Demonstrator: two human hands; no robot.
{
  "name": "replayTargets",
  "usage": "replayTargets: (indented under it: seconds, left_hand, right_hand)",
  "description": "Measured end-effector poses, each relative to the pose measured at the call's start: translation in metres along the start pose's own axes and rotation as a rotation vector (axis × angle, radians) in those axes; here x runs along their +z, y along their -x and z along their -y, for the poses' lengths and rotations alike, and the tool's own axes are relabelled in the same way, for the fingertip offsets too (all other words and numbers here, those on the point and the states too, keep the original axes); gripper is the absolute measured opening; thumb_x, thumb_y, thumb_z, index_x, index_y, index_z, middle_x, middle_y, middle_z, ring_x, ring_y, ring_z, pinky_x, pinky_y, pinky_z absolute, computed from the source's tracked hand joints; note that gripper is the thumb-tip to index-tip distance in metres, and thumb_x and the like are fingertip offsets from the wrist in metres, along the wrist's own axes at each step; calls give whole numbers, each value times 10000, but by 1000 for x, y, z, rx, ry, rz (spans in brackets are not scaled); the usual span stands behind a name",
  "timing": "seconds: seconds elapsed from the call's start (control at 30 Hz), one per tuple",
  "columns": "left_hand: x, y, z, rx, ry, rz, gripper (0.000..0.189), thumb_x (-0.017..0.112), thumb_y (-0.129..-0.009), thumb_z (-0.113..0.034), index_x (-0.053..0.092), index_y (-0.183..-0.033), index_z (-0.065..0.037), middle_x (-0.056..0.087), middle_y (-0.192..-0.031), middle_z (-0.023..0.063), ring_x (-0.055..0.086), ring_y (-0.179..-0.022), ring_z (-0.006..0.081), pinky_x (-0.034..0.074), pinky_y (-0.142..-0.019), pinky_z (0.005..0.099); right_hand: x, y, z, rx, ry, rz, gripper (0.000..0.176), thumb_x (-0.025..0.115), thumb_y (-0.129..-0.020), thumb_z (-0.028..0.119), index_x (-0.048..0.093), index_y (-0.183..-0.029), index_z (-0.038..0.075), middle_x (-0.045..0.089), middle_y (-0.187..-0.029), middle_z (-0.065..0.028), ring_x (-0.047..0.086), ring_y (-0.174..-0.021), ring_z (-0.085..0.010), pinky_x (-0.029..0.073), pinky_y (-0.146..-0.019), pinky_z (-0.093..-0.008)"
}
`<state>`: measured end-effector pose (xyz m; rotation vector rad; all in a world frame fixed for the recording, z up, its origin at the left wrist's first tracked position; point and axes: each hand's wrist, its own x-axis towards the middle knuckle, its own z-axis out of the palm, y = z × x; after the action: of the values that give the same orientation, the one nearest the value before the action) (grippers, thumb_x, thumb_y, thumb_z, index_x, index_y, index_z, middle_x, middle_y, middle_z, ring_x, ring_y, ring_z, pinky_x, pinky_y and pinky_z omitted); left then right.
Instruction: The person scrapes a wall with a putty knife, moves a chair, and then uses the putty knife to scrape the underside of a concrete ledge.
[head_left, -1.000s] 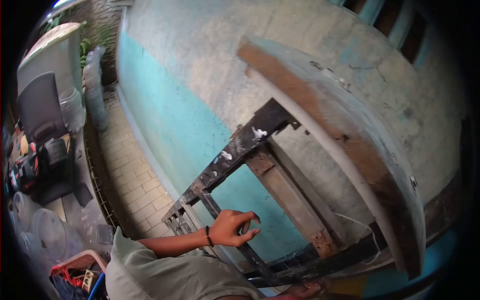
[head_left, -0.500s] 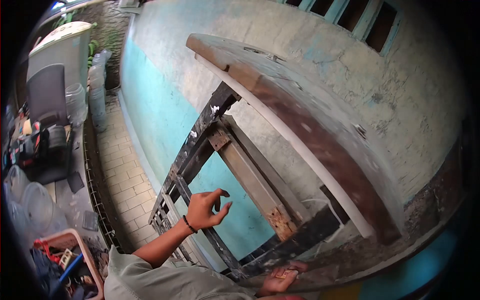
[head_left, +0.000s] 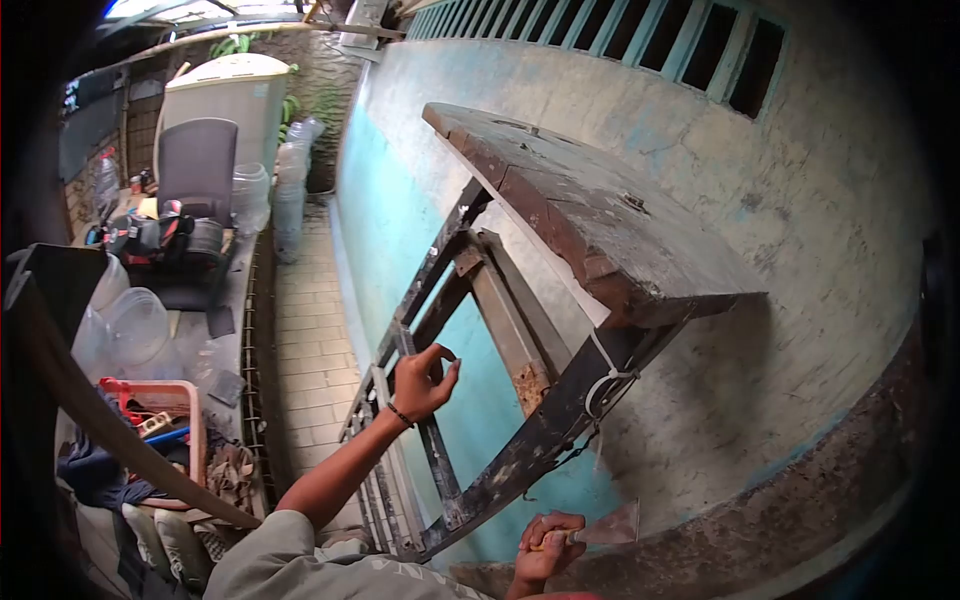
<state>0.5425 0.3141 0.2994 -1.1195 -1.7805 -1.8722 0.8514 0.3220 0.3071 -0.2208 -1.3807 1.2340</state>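
Observation:
My left hand [head_left: 425, 382], with a dark beaded band at its wrist, is raised in front of the black metal frame [head_left: 520, 470] that carries a worn wooden tabletop [head_left: 600, 200]. Its fingers curl toward the thumb, a small gap shows between the tips, and I see nothing held there. Lower down, my right hand [head_left: 545, 550] is wrapped around the handle of a putty knife [head_left: 615, 525]. The flat blade points right, below the tabletop and apart from it. Part of the handle is hidden by my fingers.
A blue and grey wall [head_left: 720, 400] stands behind the frame. At the left, a ledge holds an orange basket [head_left: 200, 420] of mixed items, clear plastic containers [head_left: 138, 328] and a dark chair [head_left: 197, 170]. A tiled walkway [head_left: 308, 340] runs between ledge and wall.
The view has shifted, showing more of the ledge and tabletop. My left thumb and fingertips have come closer together. The putty knife blade in my right hand is now plainly visible.

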Motion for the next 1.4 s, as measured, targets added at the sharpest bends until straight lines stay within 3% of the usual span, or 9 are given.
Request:
replayTargets:
  seconds: [0.17,0.37,0.47,0.6,0.73,0.9,1.07,1.3,1.4]
  left_hand:
    - [-4,23,-13,-31,119,61,127,736,-885,-148,669,-874,-41,518,-507,38,498,-433,111,352,-459,293]
    - [-18,45,-23,-60,327,174,459,642,-874,-409,691,-1009,27,627,-779,105,612,-705,194,473,-686,319]
    - [-25,59,-47,5,324,155,597,546,-888,-520,662,-1053,42,645,-878,149,580,-812,271,448,-779,383]
    - [-33,79,-83,95,237,19,677,485,-904,-576,631,-1091,58,649,-916,162,565,-867,288,430,-802,384]
    - [-43,103,-111,152,201,-20,698,511,-904,-583,628,-1165,54,637,-1079,192,573,-966,305,448,-857,391]
    - [-46,156,-140,65,112,-37,697,503,-920,-548,578,-1328,12,585,-1274,186,532,-1129,298,422,-929,400]
    - [-54,215,-173,-94,60,-53,687,505,-936,-557,572,-1356,-18,576,-1303,171,528,-1192,296,428,-959,415]
    - [-67,287,-187,-280,70,-123,712,500,-931,-573,554,-1381,-24,611,-1353,125,567,-1259,235,413,-999,391]
    - [-58,287,-187,-322,25,-54,695,477,-958,-557,541,-1393,-19,607,-1356,134,562,-1268,251,416,-1021,401]
  right_hand:
    - [12,-3,-20,-14,-30,43,409,669,-959,382,496,-895,17,419,-579,-20,371,-424,-85,350,-371,-251]
    - [32,4,-24,17,-80,-37,387,671,-958,358,512,-872,16,428,-581,-21,388,-431,-92,364,-381,-256]
    - [30,10,-27,12,-75,-41,369,666,-965,332,498,-880,15,436,-595,-24,384,-443,-91,365,-388,-255]
    - [19,11,-12,-7,-145,49,330,636,-989,298,470,-885,32,449,-615,-30,373,-462,-91,355,-395,-259]
    - [-18,28,-9,34,-158,98,309,632,-984,280,485,-889,26,437,-614,-25,375,-472,-87,349,-402,-249]
    - [-66,51,14,132,-125,163,253,620,-976,234,525,-912,8,443,-636,-20,383,-482,-79,355,-411,-246]
    - [-101,78,27,209,-130,174,185,606,-982,175,536,-916,17,462,-661,-13,403,-491,-73,364,-422,-250]
    - [-113,101,23,179,69,423,191,623,-996,167,558,-868,41,517,-649,-12,441,-483,-69,361,-431,-250]
    - [-100,103,32,300,20,440,200,660,-972,162,591,-829,40,458,-577,48,372,-517,-32,293,-497,-248]
